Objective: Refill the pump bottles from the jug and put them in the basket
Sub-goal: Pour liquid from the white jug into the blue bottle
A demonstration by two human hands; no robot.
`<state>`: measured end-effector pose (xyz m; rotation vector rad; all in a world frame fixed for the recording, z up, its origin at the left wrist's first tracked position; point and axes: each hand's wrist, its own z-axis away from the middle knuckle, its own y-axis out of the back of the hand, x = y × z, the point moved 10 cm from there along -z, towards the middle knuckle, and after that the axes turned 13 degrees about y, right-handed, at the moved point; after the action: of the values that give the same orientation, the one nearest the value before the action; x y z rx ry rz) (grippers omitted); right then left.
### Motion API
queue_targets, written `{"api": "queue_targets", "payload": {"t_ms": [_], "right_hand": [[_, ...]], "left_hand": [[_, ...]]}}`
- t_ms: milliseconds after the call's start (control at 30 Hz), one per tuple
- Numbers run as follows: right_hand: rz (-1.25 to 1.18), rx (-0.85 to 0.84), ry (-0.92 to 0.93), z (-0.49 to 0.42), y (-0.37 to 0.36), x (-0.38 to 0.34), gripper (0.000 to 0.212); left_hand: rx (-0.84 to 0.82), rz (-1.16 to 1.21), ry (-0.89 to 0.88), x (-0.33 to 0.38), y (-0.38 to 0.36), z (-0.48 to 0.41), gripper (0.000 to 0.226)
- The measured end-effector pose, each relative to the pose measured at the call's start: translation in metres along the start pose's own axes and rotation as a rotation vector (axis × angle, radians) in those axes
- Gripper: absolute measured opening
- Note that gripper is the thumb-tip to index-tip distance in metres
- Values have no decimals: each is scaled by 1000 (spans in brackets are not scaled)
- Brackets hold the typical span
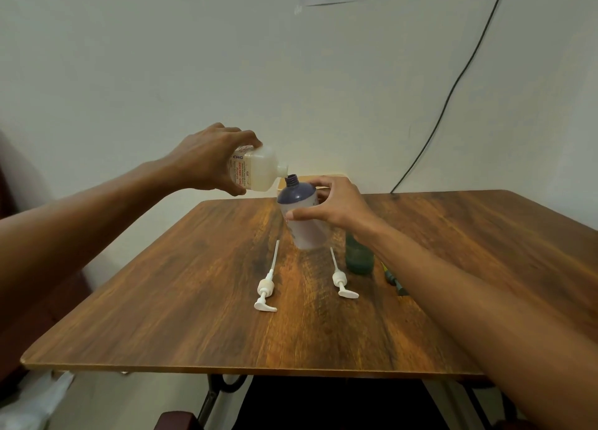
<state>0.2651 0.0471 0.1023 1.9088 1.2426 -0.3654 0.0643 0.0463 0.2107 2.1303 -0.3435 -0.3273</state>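
Note:
My left hand point(210, 157) grips a translucent white jug point(259, 170) tipped on its side, its spout just above the open neck of a bottle with a purple shoulder and white body point(302, 216). That bottle stands tilted on the wooden table point(194, 300), and my right hand point(333, 203) holds it around its body. A green bottle point(357, 254) stands just right of it, partly hidden by my right forearm. Two white pump heads with long tubes lie flat on the table, one point(266, 287) on the left and one point(341, 280) on the right.
A dark pen-like object point(393, 277) lies beside the green bottle under my right forearm. A pale wooden edge point(330, 177), perhaps the basket, shows behind the bottle at the table's far side. A black cable point(453, 86) runs down the wall.

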Motion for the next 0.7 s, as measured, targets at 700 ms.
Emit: {"api": "queue_targets", "payload": {"t_ms": [700], "right_hand": [[6, 3, -15, -2, 1, -2, 86]], "left_hand": [[10, -8, -3, 2, 7, 0, 90]]}}
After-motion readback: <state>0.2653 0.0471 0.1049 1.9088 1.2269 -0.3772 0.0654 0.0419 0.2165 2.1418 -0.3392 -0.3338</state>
